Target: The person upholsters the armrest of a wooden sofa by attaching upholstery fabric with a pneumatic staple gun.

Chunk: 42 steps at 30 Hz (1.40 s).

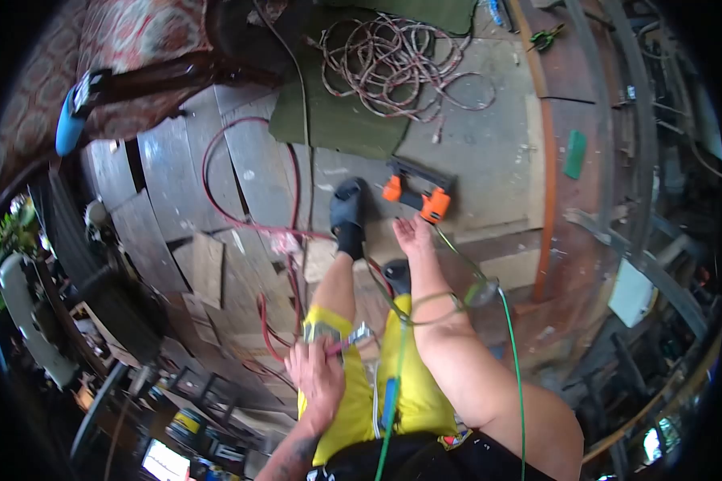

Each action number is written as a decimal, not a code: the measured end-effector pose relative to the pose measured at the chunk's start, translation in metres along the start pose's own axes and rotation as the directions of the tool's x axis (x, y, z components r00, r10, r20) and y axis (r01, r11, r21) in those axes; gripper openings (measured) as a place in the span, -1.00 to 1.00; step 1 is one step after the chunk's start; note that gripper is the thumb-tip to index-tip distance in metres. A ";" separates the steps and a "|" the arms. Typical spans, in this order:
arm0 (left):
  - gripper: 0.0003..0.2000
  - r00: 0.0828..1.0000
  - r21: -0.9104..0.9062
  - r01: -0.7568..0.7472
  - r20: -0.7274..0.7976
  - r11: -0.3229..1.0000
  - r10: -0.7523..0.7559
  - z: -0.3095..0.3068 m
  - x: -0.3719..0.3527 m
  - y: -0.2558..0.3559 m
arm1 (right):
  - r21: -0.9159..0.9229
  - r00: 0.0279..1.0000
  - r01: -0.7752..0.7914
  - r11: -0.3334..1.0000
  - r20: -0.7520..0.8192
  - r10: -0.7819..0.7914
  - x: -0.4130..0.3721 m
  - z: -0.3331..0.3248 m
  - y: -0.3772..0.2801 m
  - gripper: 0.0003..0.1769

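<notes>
My left hand (317,377) is closed around a tool with a pinkish handle (338,346) and a shiny metal end, held above my left thigh. The kind of tool is too small to make out. My right hand (413,236) reaches down to the floor with its palm partly turned up and fingers apart. Just beyond its fingertips lies an orange and black nail gun (415,194), on its side. A thin green hose (460,255) leads away from the gun, past my right forearm. Whether the fingertips touch the gun is hard to tell.
Coiled hose (397,68) lies on a green mat (329,120) ahead. A red hose (208,176) loops across the boards at left. A patterned upholstered seat (140,36) stands at upper left. Metal framing (610,120) and a green block (574,154) are at right.
</notes>
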<state>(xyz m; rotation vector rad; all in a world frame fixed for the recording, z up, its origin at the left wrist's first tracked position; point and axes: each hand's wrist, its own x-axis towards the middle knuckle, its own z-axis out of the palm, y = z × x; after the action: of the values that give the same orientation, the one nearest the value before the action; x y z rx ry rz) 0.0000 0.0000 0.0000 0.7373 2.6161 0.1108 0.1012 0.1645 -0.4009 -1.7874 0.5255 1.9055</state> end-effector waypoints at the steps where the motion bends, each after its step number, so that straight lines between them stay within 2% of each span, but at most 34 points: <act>1: -0.91 1.000 0.014 0.014 0.004 1.000 -0.015 -0.032 -0.010 -0.005 | 0.035 0.999 -0.043 0.998 -0.023 0.044 0.005 -0.004 0.019 -0.24; 2: -0.92 1.000 0.057 -0.002 -0.003 0.998 0.003 -0.063 -0.024 -0.010 | 0.061 0.993 -0.095 0.994 -0.062 0.098 0.005 -0.008 0.034 -0.31; 3: -0.93 0.999 -0.002 -0.051 0.015 0.999 0.051 0.036 0.051 -0.002 | 0.016 0.997 -0.057 0.998 -0.055 0.058 0.123 0.012 -0.036 -0.36; 4: -0.92 0.998 0.028 -0.070 0.003 0.997 0.070 0.033 0.058 -0.008 | 0.124 0.997 -0.040 0.991 -0.063 0.048 0.136 0.030 -0.023 -0.37; 5: -0.92 0.996 0.056 -0.084 0.004 0.995 0.084 0.028 0.064 -0.012 | 0.385 0.996 0.081 0.919 -0.056 -0.064 0.130 0.056 -0.009 -0.43; 7: -0.89 0.993 0.076 -0.115 0.001 0.990 0.115 0.023 0.082 -0.017 | 0.348 0.953 0.180 0.920 -0.293 -0.076 0.134 0.076 0.001 -0.61; 8: -0.88 0.993 0.075 -0.119 0.016 0.990 0.118 0.021 0.090 -0.017 | 0.351 0.949 0.177 0.919 -0.307 -0.066 0.128 0.084 0.001 -0.61; 10: -0.85 0.989 0.039 -0.139 0.046 0.990 0.137 0.012 0.098 -0.020 | 0.179 0.790 0.318 0.931 -0.593 -0.155 0.098 0.102 -0.006 -0.71; 11: -0.88 0.989 0.032 -0.110 0.100 0.993 0.106 0.006 0.102 -0.018 | 0.179 0.793 0.335 0.925 -0.584 -0.175 0.083 0.113 -0.012 -0.71; 12: -0.87 0.986 0.036 -0.126 0.119 0.991 0.121 0.004 0.106 -0.019 | 0.129 0.794 0.400 0.907 -0.544 -0.273 0.067 0.111 -0.017 -0.59; 14: -0.81 0.971 0.020 -0.143 0.196 0.989 0.137 0.000 0.114 -0.024 | 0.019 0.814 0.428 0.904 -0.444 -0.376 0.053 0.083 -0.031 -0.52; 16: -0.80 0.965 -0.003 -0.174 0.199 0.985 0.171 -0.008 0.118 -0.029 | -0.077 0.838 0.406 0.910 -0.365 -0.405 -0.028 0.091 -0.051 -0.62; 17: -0.78 0.960 0.014 -0.194 0.207 0.981 0.187 -0.009 0.119 -0.033 | -0.108 0.835 0.422 0.900 -0.340 -0.432 -0.101 0.113 -0.052 -0.65; 18: -0.77 0.951 -0.013 -0.100 0.293 0.995 0.100 -0.007 0.119 -0.039 | -0.161 0.826 0.433 0.887 -0.324 -0.461 -0.142 0.120 -0.057 -0.64; 19: -0.77 0.960 -0.049 -0.111 0.254 0.993 0.120 -0.005 0.120 -0.044 | -0.199 0.804 0.448 0.872 -0.337 -0.490 -0.169 0.112 -0.062 -0.61; 20: -0.77 0.949 -0.084 -0.083 0.297 0.993 0.105 -0.010 0.121 -0.044 | -0.237 0.781 0.461 0.855 -0.349 -0.518 -0.194 0.101 -0.068 -0.58; 21: -0.77 0.935 -0.107 -0.051 0.345 0.993 0.085 -0.010 0.119 -0.052 | -0.266 0.746 0.466 0.844 -0.394 -0.536 -0.193 0.088 -0.078 -0.54; 23: -0.86 0.950 -0.146 -0.042 0.301 0.988 0.085 -0.010 0.110 -0.080 | -0.272 0.808 0.395 0.878 -0.352 -0.473 -0.303 0.123 -0.093 -0.50; 24: -0.88 0.957 -0.166 -0.038 0.279 0.985 0.084 -0.011 0.105 -0.093 | -0.278 0.826 0.397 0.875 -0.307 -0.473 -0.327 0.126 -0.106 -0.55; 25: -0.86 0.979 -0.080 -0.145 0.135 0.986 0.155 -0.060 0.115 -0.083 | -0.256 0.864 0.362 0.897 -0.269 -0.425 -0.350 0.130 -0.120 -0.65; 27: -0.77 0.983 -0.206 0.025 0.182 0.978 0.013 -0.119 0.125 -0.079 | -0.240 0.965 0.250 0.938 -0.014 -0.260 -0.394 0.139 -0.155 -0.76; 28: -0.72 0.983 -0.234 0.064 0.181 0.970 -0.021 -0.162 0.123 -0.071 | -0.304 0.964 0.254 0.918 0.002 -0.266 -0.403 0.145 -0.166 -0.82; 29: -0.67 0.981 -0.265 0.102 0.185 0.959 -0.054 -0.194 0.124 -0.067 | -0.317 0.964 0.240 0.918 -0.036 -0.264 -0.450 0.172 -0.171 -0.83; 31: -0.64 0.982 -0.295 0.094 0.182 0.951 -0.041 -0.222 0.126 -0.077 | -0.288 0.960 0.278 0.916 0.076 -0.268 -0.460 0.193 -0.189 -0.83; 32: -0.66 0.980 -0.343 0.099 0.199 0.934 -0.030 -0.236 0.126 -0.077 | -0.323 0.968 0.253 0.912 0.076 -0.241 -0.476 0.205 -0.201 -0.82; 33: -0.68 0.977 -0.395 0.101 0.213 0.913 -0.016 -0.254 0.131 -0.067 | -0.366 0.961 0.271 0.890 0.156 -0.229 -0.496 0.222 -0.210 -0.80; 35: -0.71 0.987 -0.409 0.072 0.159 0.910 -0.006 -0.283 0.141 -0.043 | -0.379 0.939 0.333 0.863 0.213 -0.269 -0.512 0.256 -0.223 -0.82; 37: -0.69 0.964 -0.478 0.214 0.243 0.852 -0.105 -0.303 0.163 -0.014 | -0.448 0.935 0.348 0.824 0.223 -0.274 -0.529 0.290 -0.237 -0.80; 40: -0.65 0.976 -0.547 0.207 0.169 0.811 -0.136 -0.317 0.202 0.022 | -0.464 0.904 0.403 0.789 0.336 -0.264 -0.529 0.356 -0.264 -0.77; 42: -0.56 0.989 -0.697 0.119 0.017 0.708 -0.150 -0.332 0.227 0.050 | -0.466 0.906 0.382 0.798 0.358 -0.225 -0.535 0.406 -0.273 -0.76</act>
<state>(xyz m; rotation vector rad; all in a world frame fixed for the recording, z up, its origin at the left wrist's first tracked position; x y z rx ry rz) -0.2890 0.1716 0.2266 0.2611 2.3568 1.0211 -0.0514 0.5780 0.1749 -1.7105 -0.4225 2.1417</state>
